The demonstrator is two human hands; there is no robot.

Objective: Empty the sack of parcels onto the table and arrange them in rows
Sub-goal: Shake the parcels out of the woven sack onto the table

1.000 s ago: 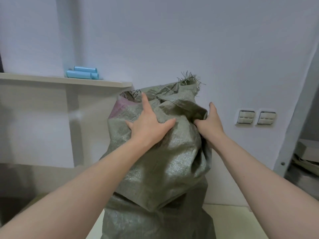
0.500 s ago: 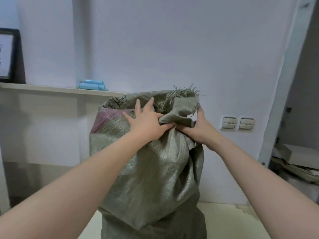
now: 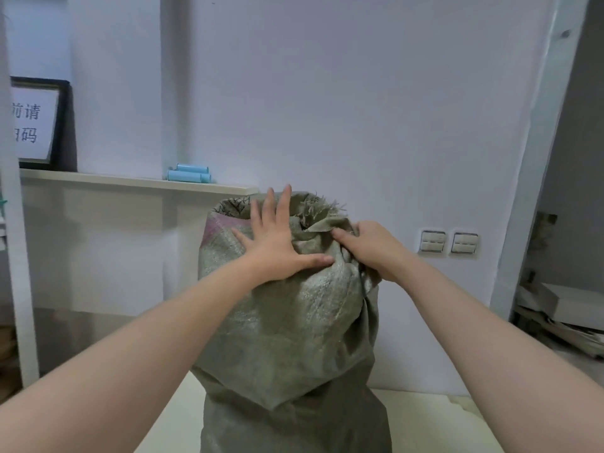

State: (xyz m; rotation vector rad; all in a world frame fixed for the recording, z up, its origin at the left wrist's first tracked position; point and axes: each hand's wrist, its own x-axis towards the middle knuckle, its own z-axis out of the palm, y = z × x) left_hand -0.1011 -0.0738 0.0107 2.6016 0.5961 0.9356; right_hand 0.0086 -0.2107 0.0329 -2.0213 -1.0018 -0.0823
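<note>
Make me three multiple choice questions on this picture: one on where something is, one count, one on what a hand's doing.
1. The left hand on the sack is: A flat, fingers spread; B a clenched fist; C palm up.
2. The blue tubes lie: A on the shelf; B inside the sack; C under the shelf.
3. Switch plates right of the sack: A one; B two; C four.
Answers: 1 A, straight fingers fan over the fabric; 2 A, they rest on its top; 3 B, two sit side by side.
</note>
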